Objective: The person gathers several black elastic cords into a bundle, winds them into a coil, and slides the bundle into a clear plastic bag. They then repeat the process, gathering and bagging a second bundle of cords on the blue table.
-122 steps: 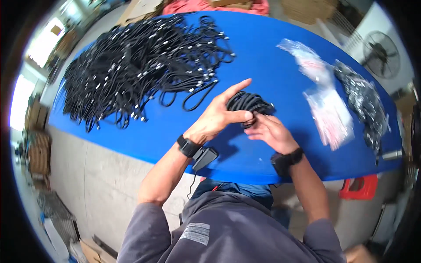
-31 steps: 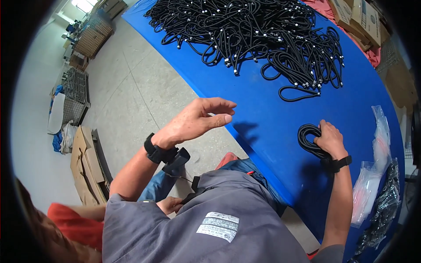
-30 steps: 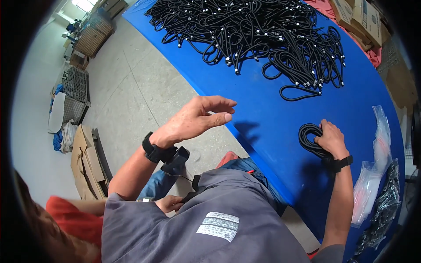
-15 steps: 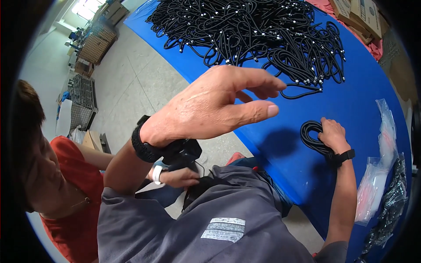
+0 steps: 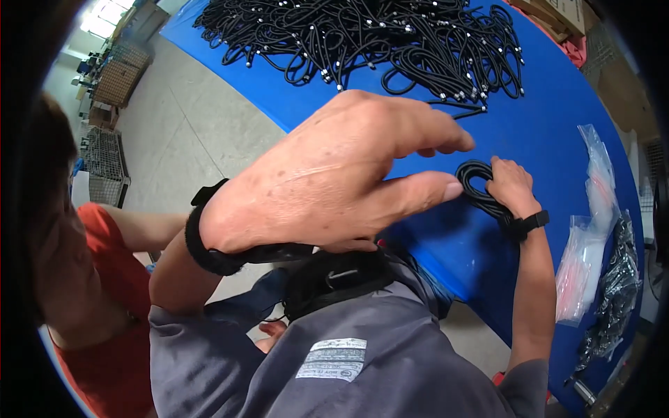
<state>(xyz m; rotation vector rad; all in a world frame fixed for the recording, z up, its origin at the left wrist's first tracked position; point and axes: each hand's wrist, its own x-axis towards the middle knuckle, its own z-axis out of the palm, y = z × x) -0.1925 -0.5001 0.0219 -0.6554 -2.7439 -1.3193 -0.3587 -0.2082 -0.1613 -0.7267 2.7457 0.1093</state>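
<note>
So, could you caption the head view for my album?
Left fingers open, right fingers grasping a black cord bundle at a blue table.

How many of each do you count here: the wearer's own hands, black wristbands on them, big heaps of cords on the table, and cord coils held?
Hands (left hand, right hand): 2
Black wristbands: 2
Big cord heap: 1
Held cord coil: 1
Total: 6

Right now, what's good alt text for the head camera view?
The wearer's right hand grips a coiled black cord bundle at a blue table; the open left hand looms near the camera. Beyond lies a tangled heap of black cords; clear plastic bags are at right, a person in red at left.
</note>
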